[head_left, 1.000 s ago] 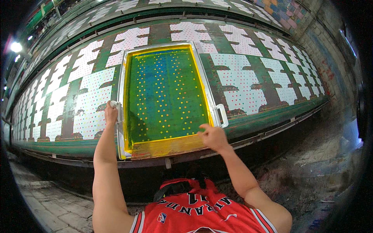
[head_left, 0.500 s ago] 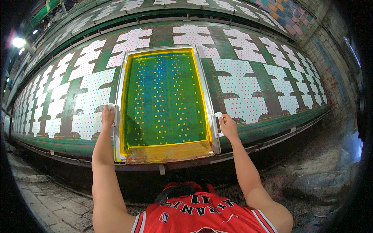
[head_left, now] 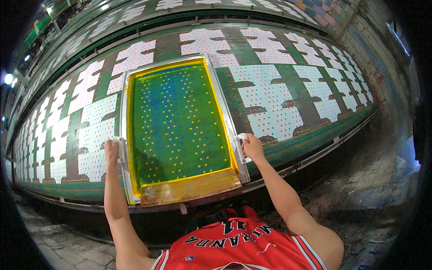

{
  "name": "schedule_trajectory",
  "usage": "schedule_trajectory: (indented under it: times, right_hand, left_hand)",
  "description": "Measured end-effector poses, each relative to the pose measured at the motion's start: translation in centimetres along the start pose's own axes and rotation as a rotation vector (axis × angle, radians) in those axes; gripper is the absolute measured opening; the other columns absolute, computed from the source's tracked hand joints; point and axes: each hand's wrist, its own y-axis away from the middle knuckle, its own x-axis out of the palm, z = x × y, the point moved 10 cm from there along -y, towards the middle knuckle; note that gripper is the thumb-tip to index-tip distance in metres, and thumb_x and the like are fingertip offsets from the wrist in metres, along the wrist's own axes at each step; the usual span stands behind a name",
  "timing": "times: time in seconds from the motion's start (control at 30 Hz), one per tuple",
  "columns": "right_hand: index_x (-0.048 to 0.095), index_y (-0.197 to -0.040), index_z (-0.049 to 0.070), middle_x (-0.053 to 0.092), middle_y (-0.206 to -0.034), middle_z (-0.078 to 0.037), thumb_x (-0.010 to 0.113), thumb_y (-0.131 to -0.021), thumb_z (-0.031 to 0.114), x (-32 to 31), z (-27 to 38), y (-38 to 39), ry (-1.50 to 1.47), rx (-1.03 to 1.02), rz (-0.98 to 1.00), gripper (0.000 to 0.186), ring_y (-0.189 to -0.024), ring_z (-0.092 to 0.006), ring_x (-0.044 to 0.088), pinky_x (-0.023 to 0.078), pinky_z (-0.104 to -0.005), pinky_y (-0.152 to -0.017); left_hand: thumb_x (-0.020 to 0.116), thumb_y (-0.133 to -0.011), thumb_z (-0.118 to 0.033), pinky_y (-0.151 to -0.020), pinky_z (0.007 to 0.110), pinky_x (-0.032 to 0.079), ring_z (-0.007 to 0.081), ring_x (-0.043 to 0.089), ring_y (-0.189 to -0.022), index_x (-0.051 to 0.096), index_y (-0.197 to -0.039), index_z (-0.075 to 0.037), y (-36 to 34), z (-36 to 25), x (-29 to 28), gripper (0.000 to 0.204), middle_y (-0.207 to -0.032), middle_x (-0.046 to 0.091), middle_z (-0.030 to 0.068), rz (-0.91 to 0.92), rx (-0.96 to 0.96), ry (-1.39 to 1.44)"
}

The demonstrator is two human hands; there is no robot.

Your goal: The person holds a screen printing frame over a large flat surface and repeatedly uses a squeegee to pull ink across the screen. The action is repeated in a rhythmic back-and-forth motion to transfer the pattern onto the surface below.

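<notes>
A screen-printing frame (head_left: pixel 224 101) lies on the long printing table, its near end at the table's front edge. Its green mesh (head_left: pixel 180 126) shows rows of yellow and orange dots, bordered by yellow tape. My left hand (head_left: pixel 112 150) is closed round the white handle on the frame's left rail. On the opposite rail, my right hand (head_left: pixel 253 147) grips the other white handle (head_left: pixel 243 150). Dotted white fabric pieces (head_left: pixel 267 101) lie flat on both sides of the frame. Whatever lies beneath the frame is mostly hidden.
The dark green table (head_left: pixel 310 143) runs far to left and right, with a rail along its front edge. Beyond it stands another table bearing similar pieces. A block wall (head_left: pixel 360 58) rises at the right. Paved floor (head_left: pixel 67 252) shows at the lower left.
My view has tilted and shifted, so the frame and table appear farther left and turned. Both hands keep their grip; the frame shows no clear movement against the fabric pieces.
</notes>
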Motion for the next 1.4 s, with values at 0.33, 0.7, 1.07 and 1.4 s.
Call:
schedule_trajectory:
  times: [0.33, 0.7, 1.07, 1.4]
  right_hand:
    - [0.062, -0.119, -0.001, 0.064, -0.075, -0.007, 0.049, -0.099, 0.004, -8.9, 1.1, -2.7, -0.189, 0.003, 0.045, 0.025, -0.049, -0.0136, 0.060, 0.050, -0.0307, -0.044]
    - [0.068, -0.112, 0.001, 0.067, -0.070, -0.008, 0.055, -0.098, 0.008, -32.2, -10.6, -13.1, -0.055, 0.000, -0.176, 0.020, -0.047, -0.0158, 0.061, 0.050, -0.0328, -0.045]
    - [0.070, -0.105, -0.002, 0.068, -0.068, -0.008, 0.054, -0.096, 0.005, -39.5, -20.2, -16.6, -0.075, -0.041, -0.175, 0.019, -0.046, -0.0158, 0.062, 0.048, -0.0331, -0.043]
    - [0.068, -0.106, -0.003, 0.067, -0.068, -0.008, 0.051, -0.099, 0.011, -42.0, -22.5, -17.0, -0.155, 0.025, -0.181, 0.023, -0.044, -0.0155, 0.060, 0.049, -0.0313, -0.041]
  left_hand:
    - [0.061, -0.094, -0.021, -0.057, 0.038, 0.042, 0.0169, 0.053, -0.065, 0.060, -0.091, 0.001, 2.0, -13.4, 0.5, 0.022, -0.073, 0.055, 0.0058, 0.007, 0.033, 0.087]
    - [0.058, -0.099, -0.020, -0.041, 0.032, 0.039, 0.0127, 0.049, -0.052, 0.053, -0.087, -0.003, 13.5, -29.7, 21.2, 0.022, -0.069, 0.054, 0.0029, 0.041, -0.090, 0.244]
    - [0.057, -0.098, -0.019, -0.046, 0.032, 0.040, 0.0133, 0.050, -0.053, 0.058, -0.094, 0.001, 20.7, -33.6, 30.4, 0.020, -0.070, 0.055, 0.0039, 0.049, -0.155, 0.312]
    - [0.060, -0.096, -0.017, -0.061, 0.036, 0.045, 0.0157, 0.055, -0.066, 0.063, -0.099, 0.004, 22.3, -33.9, 32.4, 0.022, -0.076, 0.061, 0.0084, 0.002, -0.087, 0.209]
